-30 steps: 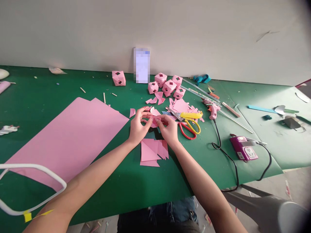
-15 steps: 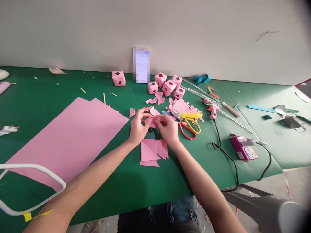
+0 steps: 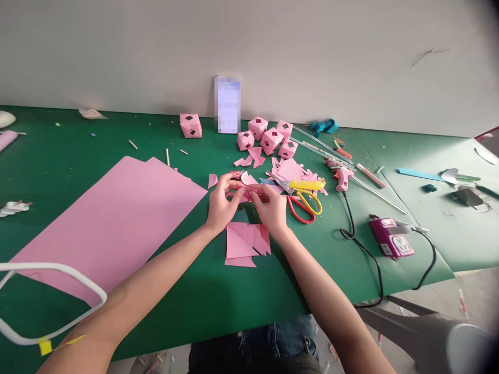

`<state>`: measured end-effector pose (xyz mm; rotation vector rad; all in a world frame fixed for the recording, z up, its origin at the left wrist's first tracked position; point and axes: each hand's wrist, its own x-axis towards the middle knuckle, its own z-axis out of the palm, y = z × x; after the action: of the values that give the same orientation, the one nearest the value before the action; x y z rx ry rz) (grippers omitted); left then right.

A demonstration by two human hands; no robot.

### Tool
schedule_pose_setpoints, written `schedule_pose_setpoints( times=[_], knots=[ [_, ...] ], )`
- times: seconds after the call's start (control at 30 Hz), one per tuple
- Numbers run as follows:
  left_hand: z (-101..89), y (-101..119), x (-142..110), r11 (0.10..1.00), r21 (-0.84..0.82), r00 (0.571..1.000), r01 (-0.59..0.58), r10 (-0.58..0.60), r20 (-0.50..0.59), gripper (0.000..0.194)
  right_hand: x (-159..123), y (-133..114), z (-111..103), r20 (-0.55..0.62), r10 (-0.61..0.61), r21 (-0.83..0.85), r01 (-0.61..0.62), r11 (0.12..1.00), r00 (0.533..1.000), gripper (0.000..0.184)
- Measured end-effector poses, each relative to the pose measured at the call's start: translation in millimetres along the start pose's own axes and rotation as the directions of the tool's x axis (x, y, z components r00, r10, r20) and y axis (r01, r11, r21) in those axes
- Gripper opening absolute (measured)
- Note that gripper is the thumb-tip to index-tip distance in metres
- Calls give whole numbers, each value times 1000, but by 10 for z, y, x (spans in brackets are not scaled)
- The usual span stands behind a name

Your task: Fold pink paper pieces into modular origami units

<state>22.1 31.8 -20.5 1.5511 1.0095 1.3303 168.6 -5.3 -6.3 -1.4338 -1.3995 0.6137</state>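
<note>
Between the fingertips of both hands is a small piece of pink paper [image 3: 246,196], mostly hidden by the fingers. My left hand [image 3: 225,204] pinches its left side, and my right hand [image 3: 270,206] grips its right side, thumbs almost meeting. Below the hands lie cut pink paper squares [image 3: 239,242], some with slits. Just right of my right hand rest scissors [image 3: 305,206] with red and yellow handles, beside a yellow utility knife [image 3: 307,185]. Pink scraps [image 3: 290,169] are heaped behind them.
Several folded pink paper shapes [image 3: 272,140] stand near the wall by a propped phone [image 3: 228,105]. Large pink sheets [image 3: 113,223] lie left. A pink glue gun [image 3: 342,176] and purple power socket [image 3: 390,237] are on the right. A white frame [image 3: 78,271] crosses the lower left.
The fingers have shifted slightly around the pink paper, and less of it shows between them. The other things stay where they were.
</note>
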Motion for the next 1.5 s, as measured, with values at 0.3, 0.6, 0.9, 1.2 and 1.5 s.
schedule_pose_setpoints(
  times=[0.3,0.6,0.9,1.2,1.5],
  knots=[
    [-25,-29,10,997,-58,997,57,-60,-49,44,-19,-90,-43,51,-55,-49,58,997,997,23],
    [-29,-28,6,993,-92,997,74,-76,-21,53,97,-60,-98,170,146,298,-192,935,975,39],
    [-6,44,-10,976,-175,991,130,-129,17,47,95,-11,-85,204,141,240,-189,952,969,42],
    [-7,39,-11,995,-82,998,60,-58,33,42,78,26,-74,166,135,133,-157,979,977,27],
    [-23,63,-17,1000,11,999,27,-28,44,37,104,-10,-196,287,136,107,-173,979,948,15]
  ],
)
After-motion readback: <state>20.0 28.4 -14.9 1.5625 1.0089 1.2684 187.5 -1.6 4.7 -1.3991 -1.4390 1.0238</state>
